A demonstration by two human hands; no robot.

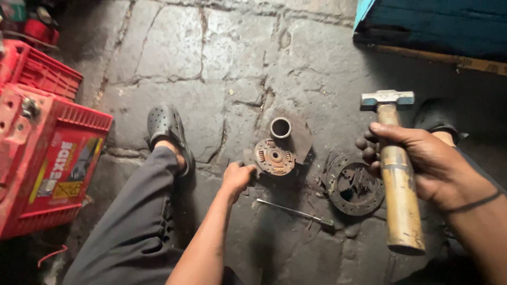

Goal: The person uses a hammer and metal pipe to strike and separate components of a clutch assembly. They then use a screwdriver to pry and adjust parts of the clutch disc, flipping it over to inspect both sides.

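Head view, left hand: the left hand (237,177) is closed on the edge of the rusty disc (273,157), pinning it to the stone floor (222,63).
Right hand: the right hand (422,161) is wrapped round the wooden handle of the hammer (397,174), head up.
Nearby: metal ring (280,127) just behind the disc; worn plate (355,183) and screwdriver (296,212) on the floor; red crate (45,142) on the left.

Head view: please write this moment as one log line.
left hand: touches rusty hub disc | right hand: holds hammer raised | screwdriver: on stone floor
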